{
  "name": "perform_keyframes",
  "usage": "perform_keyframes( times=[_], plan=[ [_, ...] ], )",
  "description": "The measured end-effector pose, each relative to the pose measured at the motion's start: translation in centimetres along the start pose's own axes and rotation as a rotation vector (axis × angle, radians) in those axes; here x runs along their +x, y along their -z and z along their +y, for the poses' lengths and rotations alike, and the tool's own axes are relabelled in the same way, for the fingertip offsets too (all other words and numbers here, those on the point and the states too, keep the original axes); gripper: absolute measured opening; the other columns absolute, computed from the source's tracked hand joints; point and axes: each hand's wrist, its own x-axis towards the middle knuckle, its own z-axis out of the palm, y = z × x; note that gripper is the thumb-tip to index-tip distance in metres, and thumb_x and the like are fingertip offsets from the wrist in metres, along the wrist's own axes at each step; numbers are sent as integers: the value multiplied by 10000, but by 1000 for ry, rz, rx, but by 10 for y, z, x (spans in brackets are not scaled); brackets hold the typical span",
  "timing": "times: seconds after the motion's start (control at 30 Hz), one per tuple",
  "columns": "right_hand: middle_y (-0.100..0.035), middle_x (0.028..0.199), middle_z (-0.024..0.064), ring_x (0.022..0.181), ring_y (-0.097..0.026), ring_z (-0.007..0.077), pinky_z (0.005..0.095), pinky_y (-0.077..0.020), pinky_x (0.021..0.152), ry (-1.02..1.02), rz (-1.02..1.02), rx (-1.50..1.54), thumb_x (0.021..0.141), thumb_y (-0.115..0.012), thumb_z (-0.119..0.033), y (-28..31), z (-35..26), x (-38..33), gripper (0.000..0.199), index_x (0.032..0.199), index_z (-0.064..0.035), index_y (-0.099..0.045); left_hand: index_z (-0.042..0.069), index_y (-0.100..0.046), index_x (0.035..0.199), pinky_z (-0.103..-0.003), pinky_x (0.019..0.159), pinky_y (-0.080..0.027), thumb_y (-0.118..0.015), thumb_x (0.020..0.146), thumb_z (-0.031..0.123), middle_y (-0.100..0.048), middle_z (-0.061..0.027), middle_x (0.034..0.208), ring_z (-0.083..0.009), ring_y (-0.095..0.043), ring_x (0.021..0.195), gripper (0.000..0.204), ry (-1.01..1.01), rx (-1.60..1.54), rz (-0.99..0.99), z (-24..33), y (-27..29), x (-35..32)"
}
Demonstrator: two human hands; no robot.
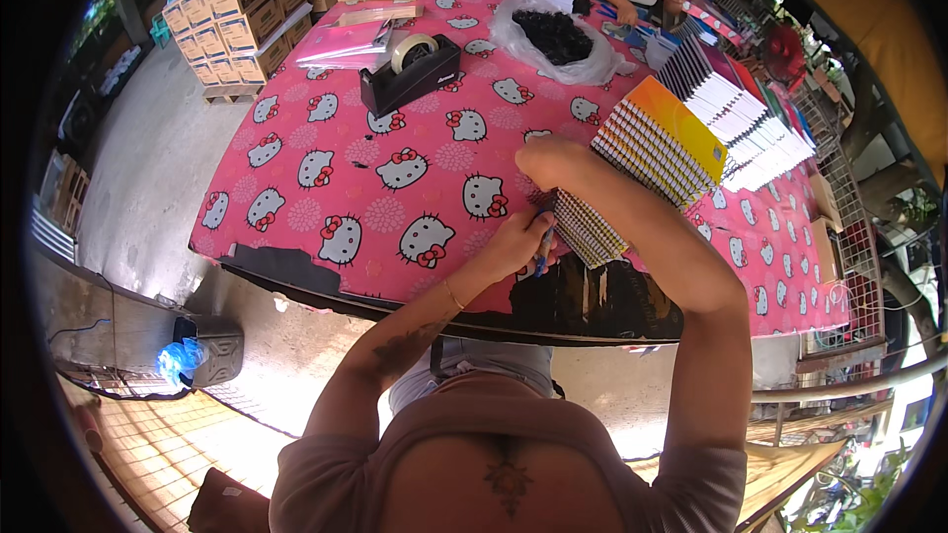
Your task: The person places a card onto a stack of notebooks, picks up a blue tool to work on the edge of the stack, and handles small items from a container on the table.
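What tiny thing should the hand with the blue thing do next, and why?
Maybe the left hand should move the blue tool slightly closer to the spiral-bound notebooks, because the tool is in its grip and their coiled edges are close by.

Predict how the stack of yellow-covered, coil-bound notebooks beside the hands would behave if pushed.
The notebook stack would probably shear apart rather than slide as one, since no band shows around it. It is likely heavy, given the many rows of coils. Its smooth-looking top cover suggests the uppermost notebook may slip first.
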Motion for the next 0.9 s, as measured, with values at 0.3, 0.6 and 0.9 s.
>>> perform_keyframes(
  times=[0.3,0.6,0.9],
  plan=[
    [-686,895,216,857,-682,341,423,-551,718,36,95,7,732,-626,-26,-5,0,1,159,865,3,-709,-16,-517,1037,-293,459,-518,-436,1005,372,-606,-104,770,-203,-682,693,398,-58,122,-22,-10,4,-9],
    [-703,818,175,810,-694,312,430,-553,664,50,39,8,693,-695,-38,-22,0,18,128,815,-10,-722,-23,-513,1045,-320,504,-551,-449,999,339,-621,-117,831,-215,-677,694,371,-4,42,11,-10,2,0],
    [-701,817,170,805,-693,307,429,-553,654,27,46,17,669,-713,-38,-19,-1,16,161,828,-9,-722,-44,-540,982,-324,453,-505,-456,993,278,-561,-81,695,-174,-592,522,332,-50,45,82,-7,-3,-2]
  ],
)
